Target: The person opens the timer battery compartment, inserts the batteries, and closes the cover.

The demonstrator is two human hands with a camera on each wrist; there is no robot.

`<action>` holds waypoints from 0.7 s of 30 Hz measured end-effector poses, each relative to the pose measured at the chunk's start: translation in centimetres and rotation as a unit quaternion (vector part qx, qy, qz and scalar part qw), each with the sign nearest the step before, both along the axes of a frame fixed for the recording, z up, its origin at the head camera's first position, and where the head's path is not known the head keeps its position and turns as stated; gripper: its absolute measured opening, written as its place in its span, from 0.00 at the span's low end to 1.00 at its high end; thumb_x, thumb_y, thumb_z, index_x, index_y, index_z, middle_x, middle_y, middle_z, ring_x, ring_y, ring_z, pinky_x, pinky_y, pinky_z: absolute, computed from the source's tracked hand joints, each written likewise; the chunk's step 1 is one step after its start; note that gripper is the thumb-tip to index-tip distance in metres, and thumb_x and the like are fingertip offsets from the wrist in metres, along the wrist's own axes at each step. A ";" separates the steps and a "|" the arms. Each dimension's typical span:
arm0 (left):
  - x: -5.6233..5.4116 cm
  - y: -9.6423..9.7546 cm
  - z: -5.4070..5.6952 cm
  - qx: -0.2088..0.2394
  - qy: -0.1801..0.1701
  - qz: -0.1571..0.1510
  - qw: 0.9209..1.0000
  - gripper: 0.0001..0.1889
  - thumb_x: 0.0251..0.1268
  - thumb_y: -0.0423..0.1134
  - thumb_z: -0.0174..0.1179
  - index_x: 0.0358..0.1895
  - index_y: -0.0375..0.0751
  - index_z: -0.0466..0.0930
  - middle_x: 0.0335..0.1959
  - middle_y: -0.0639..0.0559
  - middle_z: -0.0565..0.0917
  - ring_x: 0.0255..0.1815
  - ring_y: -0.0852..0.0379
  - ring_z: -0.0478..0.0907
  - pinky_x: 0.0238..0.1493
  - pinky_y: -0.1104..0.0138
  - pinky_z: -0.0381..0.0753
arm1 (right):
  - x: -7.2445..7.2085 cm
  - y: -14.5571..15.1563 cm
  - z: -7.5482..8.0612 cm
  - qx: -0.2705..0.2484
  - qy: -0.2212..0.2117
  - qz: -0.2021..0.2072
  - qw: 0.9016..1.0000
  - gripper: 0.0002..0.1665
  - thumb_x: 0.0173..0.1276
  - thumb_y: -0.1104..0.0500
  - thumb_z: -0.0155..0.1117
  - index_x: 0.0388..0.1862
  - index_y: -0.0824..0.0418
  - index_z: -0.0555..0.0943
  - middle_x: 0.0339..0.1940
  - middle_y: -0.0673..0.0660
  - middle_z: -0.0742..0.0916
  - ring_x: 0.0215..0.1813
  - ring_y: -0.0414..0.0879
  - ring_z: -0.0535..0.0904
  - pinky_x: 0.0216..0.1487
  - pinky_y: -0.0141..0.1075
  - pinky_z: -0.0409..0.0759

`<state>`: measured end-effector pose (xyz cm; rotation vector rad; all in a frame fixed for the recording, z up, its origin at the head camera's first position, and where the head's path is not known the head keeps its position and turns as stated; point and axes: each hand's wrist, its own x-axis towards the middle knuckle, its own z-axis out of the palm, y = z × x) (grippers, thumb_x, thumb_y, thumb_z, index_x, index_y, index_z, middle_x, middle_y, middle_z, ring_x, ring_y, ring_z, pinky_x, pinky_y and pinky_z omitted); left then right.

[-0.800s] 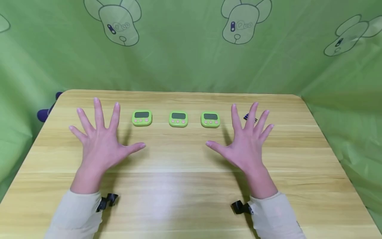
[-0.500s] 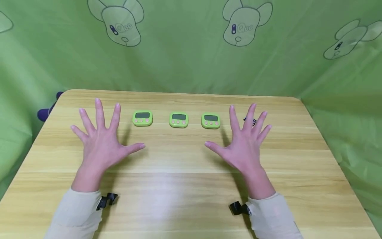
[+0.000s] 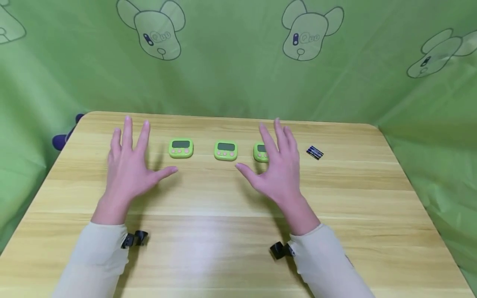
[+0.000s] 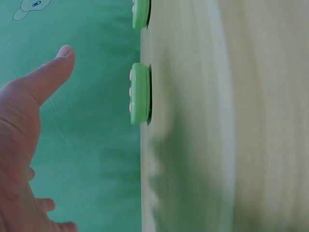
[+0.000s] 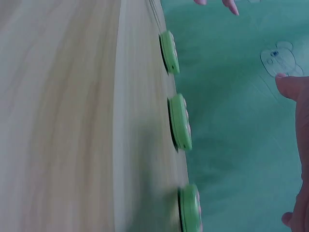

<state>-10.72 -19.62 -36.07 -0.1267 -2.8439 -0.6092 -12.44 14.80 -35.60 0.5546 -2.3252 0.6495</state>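
Observation:
Three green digital timers with grey screens and pink buttons lie in a row toward the back of the table: a left timer, a middle timer and a right timer. My left hand hovers left of the row, fingers spread, holding nothing; the left wrist view shows its thumb raised above the table beside a timer. Above the table, my right hand has its fingers apart and partly covers the right timer in the head view. Nothing is in it either.
A small bundle of dark batteries lies at the back right of the wooden table. Green cloth with printed animal heads hangs behind and along both sides. Something purple shows past the table's left edge.
My right hand has moved left, from over the batteries to over the right timer, uncovering the batteries. The left hand has turned slightly, its outer fingers drawing closer together.

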 end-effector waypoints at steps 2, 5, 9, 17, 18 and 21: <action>-0.4 -0.2 0.0 0.020 0.004 -0.007 1.000 0.68 0.42 0.73 0.71 0.82 0.53 0.39 0.80 0.51 0.27 0.76 0.29 0.38 0.67 0.29 0.50 | -0.3 -1.1 -0.1 -0.011 0.000 0.010 1.000 0.58 0.51 0.29 0.69 0.74 0.59 0.69 0.76 0.63 0.65 0.73 0.64 0.60 0.69 0.60 0.60; -0.9 -0.4 -0.2 0.063 0.002 -0.018 0.998 0.66 0.44 0.68 0.74 0.82 0.49 0.42 0.81 0.49 0.33 0.75 0.29 0.46 0.69 0.33 0.53 | -0.7 -2.8 -0.4 -0.034 -0.019 0.022 0.999 0.56 0.52 0.32 0.71 0.73 0.62 0.70 0.75 0.61 0.69 0.67 0.63 0.67 0.64 0.56 0.68; -1.9 -0.3 -0.5 0.114 -0.007 -0.029 0.993 0.64 0.46 0.62 0.77 0.82 0.46 0.44 0.81 0.46 0.43 0.73 0.32 0.56 0.71 0.38 0.56 | -1.1 -4.9 -0.8 -0.055 -0.061 0.028 0.996 0.54 0.55 0.34 0.73 0.74 0.62 0.69 0.73 0.57 0.72 0.67 0.58 0.70 0.64 0.53 0.71; -3.3 -0.9 -1.5 0.184 -0.036 -0.040 0.982 0.54 0.53 0.52 0.77 0.79 0.41 0.54 0.75 0.41 0.59 0.48 0.40 0.78 0.50 0.49 0.80 | -2.0 -8.8 -1.4 -0.109 -0.189 0.054 0.974 0.53 0.57 0.34 0.74 0.76 0.55 0.67 0.62 0.55 0.81 0.30 0.41 0.80 0.39 0.37 0.80; -3.4 -1.1 -1.6 0.189 -0.045 -0.040 0.980 0.53 0.54 0.51 0.77 0.79 0.40 0.54 0.74 0.40 0.60 0.47 0.41 0.78 0.48 0.50 0.81 | -2.1 -9.3 -1.5 -0.115 -0.210 0.056 0.969 0.53 0.57 0.34 0.74 0.76 0.55 0.66 0.62 0.54 0.81 0.26 0.39 0.80 0.42 0.37 0.80; -3.6 -1.6 -1.9 0.193 -0.067 -0.038 0.978 0.51 0.54 0.48 0.77 0.78 0.38 0.56 0.72 0.38 0.64 0.42 0.44 0.79 0.44 0.54 0.82 | -2.4 -10.7 -2.1 -0.128 -0.261 0.060 0.955 0.54 0.57 0.34 0.74 0.77 0.55 0.66 0.65 0.53 0.80 0.21 0.38 0.78 0.51 0.39 0.80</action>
